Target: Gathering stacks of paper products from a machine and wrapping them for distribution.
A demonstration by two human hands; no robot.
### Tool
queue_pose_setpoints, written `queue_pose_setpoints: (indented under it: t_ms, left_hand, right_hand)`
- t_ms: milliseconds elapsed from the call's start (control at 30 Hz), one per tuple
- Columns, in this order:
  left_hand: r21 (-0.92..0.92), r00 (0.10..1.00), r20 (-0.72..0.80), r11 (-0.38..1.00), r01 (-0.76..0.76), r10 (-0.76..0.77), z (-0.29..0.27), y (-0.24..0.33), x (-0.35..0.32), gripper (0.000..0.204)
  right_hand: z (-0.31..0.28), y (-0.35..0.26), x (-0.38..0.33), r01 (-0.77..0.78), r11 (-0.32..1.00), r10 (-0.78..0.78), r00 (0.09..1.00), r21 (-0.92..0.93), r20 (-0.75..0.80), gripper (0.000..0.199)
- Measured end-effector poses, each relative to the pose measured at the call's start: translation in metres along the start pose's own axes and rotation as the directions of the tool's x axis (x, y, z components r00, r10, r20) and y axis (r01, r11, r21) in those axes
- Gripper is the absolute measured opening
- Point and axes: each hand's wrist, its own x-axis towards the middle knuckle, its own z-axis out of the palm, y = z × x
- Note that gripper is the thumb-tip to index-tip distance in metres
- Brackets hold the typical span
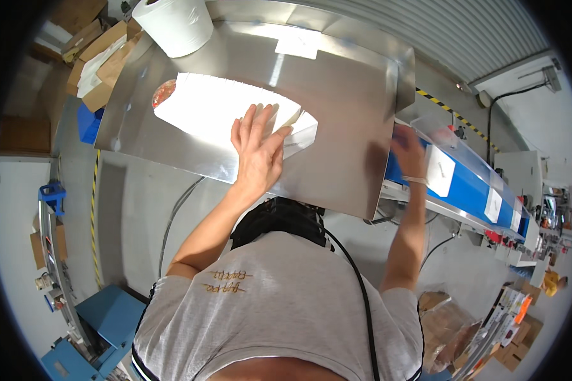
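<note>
A long row of white, flat cartons [216,108] stands packed side by side on a steel table [337,171]. My left hand [258,152] lies on the right part of this row, its fingers stretched and the thumb apart. Beneath the fingertips, the last cartons at the right end lean a little away from the others. A reddish round thing [163,94] touches the row's left end. My right hand [408,151] is over the near end of a blue conveyor belt [465,193], beside a white carton [440,170] lying there. Motion blurs its fingers, so I cannot tell their grip.
A big white roll [177,26] stands at the table's far left corner. Raised steel edges bound the table, with a white paper [297,44] at the back. More white cartons [493,205] lie along the belt beneath a clear cover. Open cardboard boxes [102,70] stand at left.
</note>
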Motion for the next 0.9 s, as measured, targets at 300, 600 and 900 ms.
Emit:
queue_pose_setpoints:
  t_ms: [300,600,900]
  left_hand:
    - [-0.012,0.995,0.087,0.999,0.047,-0.045,-0.010,0.004,0.010,0.038]
    - [-0.051,0.999,0.013,0.997,0.053,-0.052,-0.008,-0.014,0.006,0.030]
    - [-0.023,1.000,0.027,1.000,0.004,-0.004,-0.009,-0.014,0.008,0.031]
  right_hand:
    - [0.107,-0.092,0.025,0.215,0.900,-0.382,0.806,0.378,0.452,0.043]
    - [0.014,0.051,-0.007,-0.382,0.912,0.406,0.895,0.152,-0.185,0.038]
    - [0.021,0.011,0.004,0.100,0.972,-0.115,0.992,-0.212,-0.058,0.053]
